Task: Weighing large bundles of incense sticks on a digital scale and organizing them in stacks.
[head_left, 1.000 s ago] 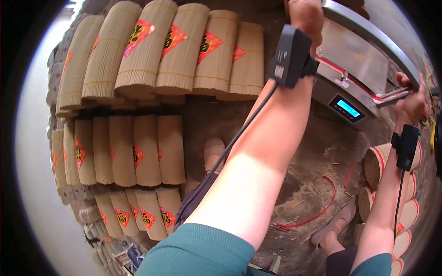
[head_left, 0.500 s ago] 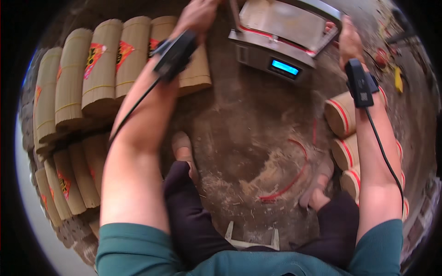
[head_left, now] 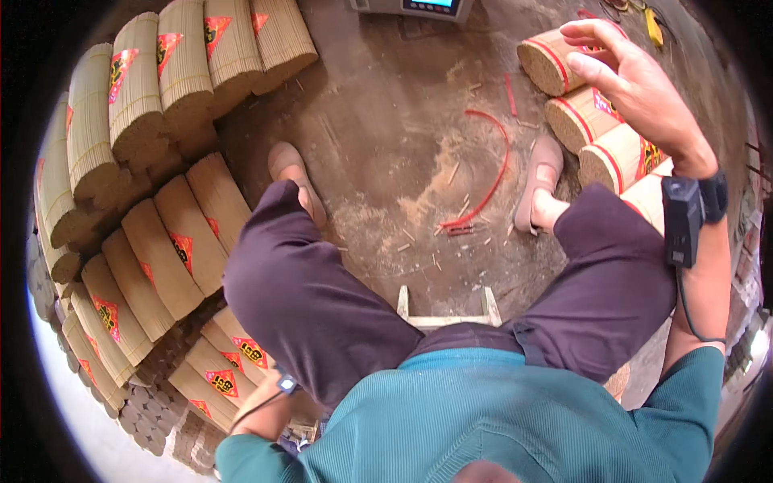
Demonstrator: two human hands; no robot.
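Note:
My right hand (head_left: pixel 640 92) is raised at the upper right, its fingers apart and nothing in them. Below and beside it lie round bundles of thin sticks (head_left: pixel 581 121), tied with red bands. My left forearm (head_left: pixel 270 406) reaches down at the lower left, beside my thigh. The fingers of that hand are hidden behind my leg. Nearest to this arm are stick bundles with red diamond labels (head_left: pixel 217 382). What the left hand touches cannot be seen.
Labelled stick bundles (head_left: pixel 181 72) are stacked in tiers along the left. A scale (head_left: pixel 411 6) with a lit blue display is cut off by the top edge. A curved red strap (head_left: pixel 501 165) and stick scraps lie on the floor between my feet. A yellow object (head_left: pixel 653 28) lies far right.
Both hands have come away from the sides of the metal frame on the scale. My left arm has dropped back to the lower left. The view has shifted, with the scale now at the top edge.

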